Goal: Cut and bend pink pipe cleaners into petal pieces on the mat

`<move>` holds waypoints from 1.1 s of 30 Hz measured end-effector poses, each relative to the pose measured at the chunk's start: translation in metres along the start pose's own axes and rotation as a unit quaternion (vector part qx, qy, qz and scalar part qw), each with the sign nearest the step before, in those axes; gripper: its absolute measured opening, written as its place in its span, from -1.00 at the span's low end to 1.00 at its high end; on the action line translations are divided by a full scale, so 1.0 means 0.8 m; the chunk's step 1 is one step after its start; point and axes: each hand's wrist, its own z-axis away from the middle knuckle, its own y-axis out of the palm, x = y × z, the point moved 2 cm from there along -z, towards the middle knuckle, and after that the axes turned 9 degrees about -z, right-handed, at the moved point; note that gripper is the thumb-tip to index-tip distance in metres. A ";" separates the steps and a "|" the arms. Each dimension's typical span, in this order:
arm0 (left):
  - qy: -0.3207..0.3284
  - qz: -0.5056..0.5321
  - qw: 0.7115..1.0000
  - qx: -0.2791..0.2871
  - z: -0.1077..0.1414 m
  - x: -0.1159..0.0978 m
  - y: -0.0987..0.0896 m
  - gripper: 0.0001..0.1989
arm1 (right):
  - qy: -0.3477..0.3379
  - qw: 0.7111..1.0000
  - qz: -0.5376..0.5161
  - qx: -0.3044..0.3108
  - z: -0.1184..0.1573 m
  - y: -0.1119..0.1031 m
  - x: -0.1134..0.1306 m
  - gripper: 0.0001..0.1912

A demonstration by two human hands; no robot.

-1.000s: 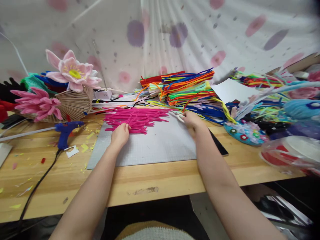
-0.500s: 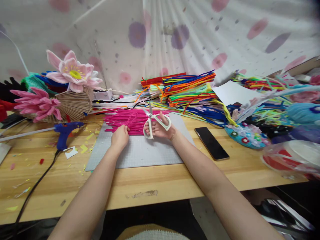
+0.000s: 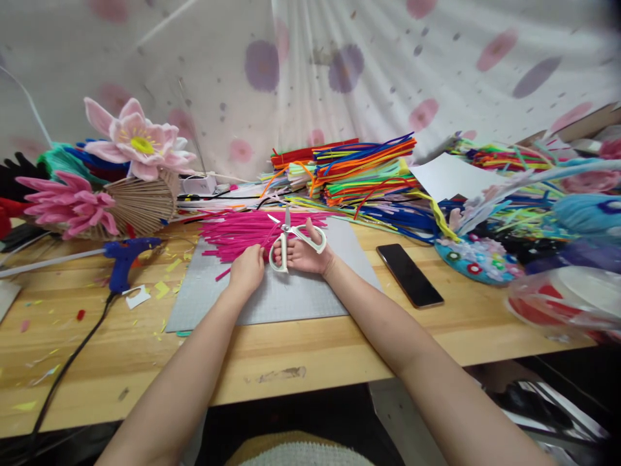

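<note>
My left hand [image 3: 246, 268] is closed on a bright pink pipe cleaner, pinched at the fingertips. A short pink end [image 3: 222, 274] sticks out on the hand's left side. My right hand [image 3: 309, 256] lies palm up, with fingers through the white handles of a pair of scissors [image 3: 286, 229]. The scissor blades are spread apart and point away from me, close to the left fingertips. Behind both hands, a pile of pink pipe cleaners [image 3: 237, 230] covers the far part of a grey cutting mat [image 3: 295, 304].
A blue glue gun [image 3: 123, 262] with a black cord lies left, among yellow scraps. To the right are a phone [image 3: 410, 275] and a decorated blue piece [image 3: 478, 260]. Bundles of coloured pipe cleaners [image 3: 363, 171] line the back. Pink flowers [image 3: 140, 142] stand back left.
My left hand has moved right, toward the scissors, and the looped pipe cleaner above it has been drawn in. The scissors have shifted slightly left.
</note>
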 end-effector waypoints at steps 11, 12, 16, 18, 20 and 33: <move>0.005 0.029 1.000 -0.004 -0.001 0.000 0.002 -0.67 | -0.009 1.000 -0.021 -0.014 0.001 0.003 0.001 -0.20; 0.006 0.028 1.000 -0.004 -0.001 0.000 0.002 -0.67 | -0.012 1.000 -0.020 -0.014 0.001 0.003 0.001 -0.20; 0.011 0.030 0.999 -0.004 -0.001 -0.002 0.003 -0.67 | -0.036 0.999 -0.013 -0.027 0.001 0.002 0.004 -0.20; 0.023 0.036 0.999 -0.002 -0.002 -0.003 0.004 -0.67 | -0.044 0.999 -0.013 -0.026 0.000 0.001 0.005 -0.20; 0.035 0.042 0.999 0.004 -0.004 -0.004 0.005 -0.68 | -0.052 0.998 -0.015 -0.018 -0.001 0.001 0.005 -0.20; 0.039 0.078 0.996 0.006 -0.004 0.004 0.002 -0.68 | -0.047 0.997 0.066 -0.015 -0.008 -0.003 0.007 -0.36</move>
